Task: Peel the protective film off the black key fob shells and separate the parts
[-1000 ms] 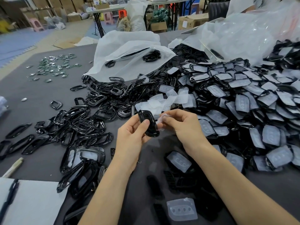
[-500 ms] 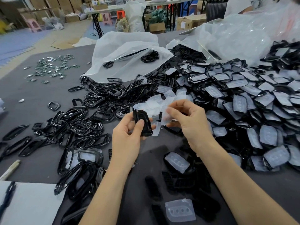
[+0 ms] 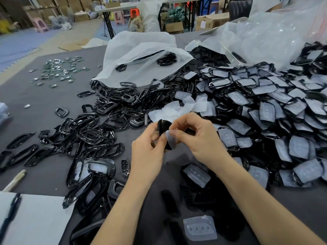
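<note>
Centrally, film (image 3: 171,140) edge pinched, shell (image 3: 163,126) gripped

A dark grey table (image 3: 53,96) carries a heap of film-covered shells (image 3: 265,121) on the right, black frames (image 3: 92,135) spread centre-left, 1 white bag (image 3: 141,55) behind them, small silver-green pieces (image 3: 60,71), possibly circuit boards, far left, and 1 white sheet (image 3: 35,220) at the near-left corner.

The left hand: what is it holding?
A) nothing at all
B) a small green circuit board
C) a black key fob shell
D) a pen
C: the left hand grips a black shell above the table, while the right hand pinches the pale film on it.
</note>
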The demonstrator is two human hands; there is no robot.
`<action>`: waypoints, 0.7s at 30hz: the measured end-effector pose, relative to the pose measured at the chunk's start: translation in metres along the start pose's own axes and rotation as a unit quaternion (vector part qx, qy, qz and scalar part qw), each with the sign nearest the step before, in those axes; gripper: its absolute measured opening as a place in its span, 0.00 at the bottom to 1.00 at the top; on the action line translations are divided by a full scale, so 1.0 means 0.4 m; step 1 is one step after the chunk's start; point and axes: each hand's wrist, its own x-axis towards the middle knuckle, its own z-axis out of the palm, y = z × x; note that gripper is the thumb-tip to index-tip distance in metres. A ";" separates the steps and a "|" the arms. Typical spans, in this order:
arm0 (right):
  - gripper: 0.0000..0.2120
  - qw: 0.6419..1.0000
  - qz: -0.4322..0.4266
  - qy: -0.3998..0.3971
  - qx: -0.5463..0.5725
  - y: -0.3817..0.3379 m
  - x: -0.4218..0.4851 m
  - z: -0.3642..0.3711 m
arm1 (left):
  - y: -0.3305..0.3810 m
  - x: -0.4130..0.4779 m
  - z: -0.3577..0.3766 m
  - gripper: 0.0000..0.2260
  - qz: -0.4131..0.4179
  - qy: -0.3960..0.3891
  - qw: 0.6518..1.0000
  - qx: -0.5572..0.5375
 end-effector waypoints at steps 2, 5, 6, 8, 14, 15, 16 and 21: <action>0.10 1.000 -0.003 -0.011 -0.010 -0.005 0.001 -0.003 | 0.000 0.000 0.002 0.11 -0.007 0.004 1.000 -0.008; 0.10 0.999 0.002 0.009 0.032 -0.009 0.009 -0.019 | 0.006 -0.002 0.006 0.10 -0.070 0.005 0.994 -0.084; 0.10 0.998 0.012 0.025 0.050 -0.009 0.011 -0.023 | 0.009 -0.004 0.006 0.10 -0.095 -0.006 0.987 -0.126; 0.10 0.994 0.043 0.053 0.089 -0.005 0.013 -0.028 | 0.016 -0.007 0.006 0.10 -0.155 -0.042 0.961 -0.227; 0.07 0.986 0.081 0.082 0.121 0.006 0.016 -0.030 | 0.016 -0.005 0.006 0.09 -0.228 -0.047 0.920 -0.317; 0.08 0.985 0.081 0.086 0.125 0.008 0.017 -0.032 | 0.017 -0.004 0.005 0.09 -0.224 -0.043 0.922 -0.312; 0.08 0.985 0.080 0.088 0.127 0.009 0.018 -0.034 | 0.018 -0.004 0.005 0.09 -0.222 -0.039 0.925 -0.307; 0.08 0.985 0.081 0.089 0.126 0.014 0.021 -0.038 | 0.019 -0.003 0.005 0.08 -0.238 -0.036 0.924 -0.296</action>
